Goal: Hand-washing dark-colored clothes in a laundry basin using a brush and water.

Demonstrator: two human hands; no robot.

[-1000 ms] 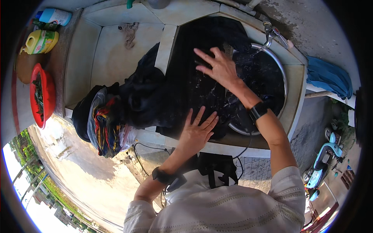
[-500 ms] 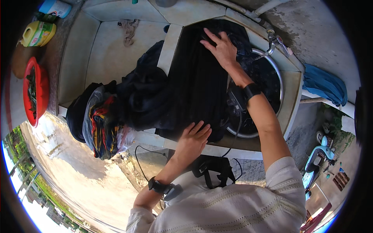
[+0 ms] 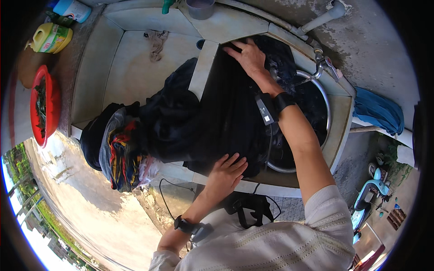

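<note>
Black cloth [image 3: 226, 131] lies across the pale tiled sink [image 3: 280, 189]. Well apart, the left hand [image 3: 227, 172] rests on it near the front edge, fingers slightly spread; the right hand [image 3: 250, 58] bends its fingers by the back edge, grip unclear.

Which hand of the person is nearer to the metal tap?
Right. The right hand is at the black cloth, left of the metal tap; the left hand is farther off, to its lower left.

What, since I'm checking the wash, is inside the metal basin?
Water from the tap runs into the basin; its visible contents are dark, possibly cloth. The black cloth and right arm hide its left part.
</note>
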